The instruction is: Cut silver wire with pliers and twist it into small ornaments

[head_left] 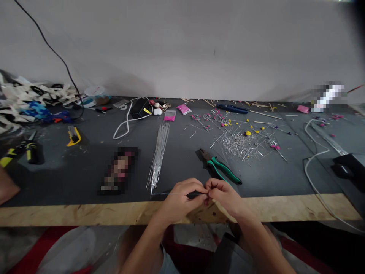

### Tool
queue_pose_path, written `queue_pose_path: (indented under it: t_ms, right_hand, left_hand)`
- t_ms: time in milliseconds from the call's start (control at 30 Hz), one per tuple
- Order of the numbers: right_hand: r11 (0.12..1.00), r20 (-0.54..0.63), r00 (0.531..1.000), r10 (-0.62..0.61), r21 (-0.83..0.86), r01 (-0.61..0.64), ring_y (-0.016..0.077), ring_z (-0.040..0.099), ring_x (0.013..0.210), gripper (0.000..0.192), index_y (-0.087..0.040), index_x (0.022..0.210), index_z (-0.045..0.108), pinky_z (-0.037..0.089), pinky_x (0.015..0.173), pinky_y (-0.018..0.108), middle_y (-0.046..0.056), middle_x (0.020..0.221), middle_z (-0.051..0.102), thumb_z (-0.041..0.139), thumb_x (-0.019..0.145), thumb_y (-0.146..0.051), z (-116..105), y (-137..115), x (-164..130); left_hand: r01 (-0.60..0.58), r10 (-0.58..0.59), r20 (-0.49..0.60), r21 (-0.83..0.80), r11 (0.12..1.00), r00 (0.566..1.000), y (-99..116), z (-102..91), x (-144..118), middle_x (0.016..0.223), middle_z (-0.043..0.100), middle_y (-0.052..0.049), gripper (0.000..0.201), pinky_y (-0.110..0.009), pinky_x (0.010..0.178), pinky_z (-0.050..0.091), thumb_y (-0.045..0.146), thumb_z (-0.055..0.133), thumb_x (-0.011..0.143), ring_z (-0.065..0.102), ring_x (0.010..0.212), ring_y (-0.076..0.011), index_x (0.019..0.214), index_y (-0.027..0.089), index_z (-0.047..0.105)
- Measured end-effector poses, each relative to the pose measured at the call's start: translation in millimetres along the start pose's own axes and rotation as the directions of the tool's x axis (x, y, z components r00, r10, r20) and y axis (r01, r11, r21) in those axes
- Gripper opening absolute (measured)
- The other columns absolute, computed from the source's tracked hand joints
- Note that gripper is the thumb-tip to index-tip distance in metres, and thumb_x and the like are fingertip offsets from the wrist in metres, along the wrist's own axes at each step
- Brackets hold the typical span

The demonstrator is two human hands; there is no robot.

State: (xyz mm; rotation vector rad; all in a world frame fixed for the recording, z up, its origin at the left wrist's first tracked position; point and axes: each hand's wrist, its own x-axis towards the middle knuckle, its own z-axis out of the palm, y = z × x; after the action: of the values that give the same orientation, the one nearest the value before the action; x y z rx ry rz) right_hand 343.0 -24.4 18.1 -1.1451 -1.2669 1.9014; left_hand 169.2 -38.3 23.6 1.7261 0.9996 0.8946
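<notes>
Hands, two, left hand (179, 199) and right hand (224, 195), each grip pinching one wire (171, 194) beside one pliers (221, 166).

Green-handled pliers (221, 166), yellow utility knife (73, 136), pink bead bags (176, 112), scattered wire offcuts (242, 142) on dark mat (85, 167).

Plain white wall (182, 45), dark mat over plywood bench (85, 213), red floor (34, 255).

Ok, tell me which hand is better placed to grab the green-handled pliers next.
Right. The right hand lies just below the green-handled pliers, whose handle ends beside it. The left hand sits farther off and pinches the thin wire that runs out to its left.
</notes>
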Motion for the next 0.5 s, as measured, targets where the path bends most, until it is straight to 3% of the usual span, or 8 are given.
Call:
queue_pose_path:
  t_ms: [267,500]
  right_hand:
    - [0.983,0.011,1.000,-0.014,-0.184,0.015,0.0105,0.046,0.055,0.011,-0.019,0.063,0.052,0.033,0.054,0.023,-0.006,0.057,0.052,0.046,0.068,-0.011,-1.1,3.1,-1.5]
    - [0.989,0.059,0.998,0.006,-0.147,0.002,0.0113,0.050,0.057,0.012,-0.019,0.064,0.054,0.036,0.057,0.023,-0.004,0.058,0.057,0.047,0.069,-0.011,-1.8,1.5,-2.7]
  left_hand:
    - [0.039,-0.037,0.033,-0.059,0.997,0.999,-1.5,-3.2,-1.1,0.082,0.065,-0.003,0.008,-0.024,0.072,0.045,0.018,0.063,0.077,0.060,0.076,-0.0137,0.081,0.019,0.069]
    - [0.038,-0.035,0.062,-0.054,0.998,0.997,-0.9,-6.1,-1.5,0.083,0.067,-0.003,0.009,-0.025,0.072,0.046,0.021,0.063,0.078,0.061,0.077,-0.0144,0.082,0.021,0.071]
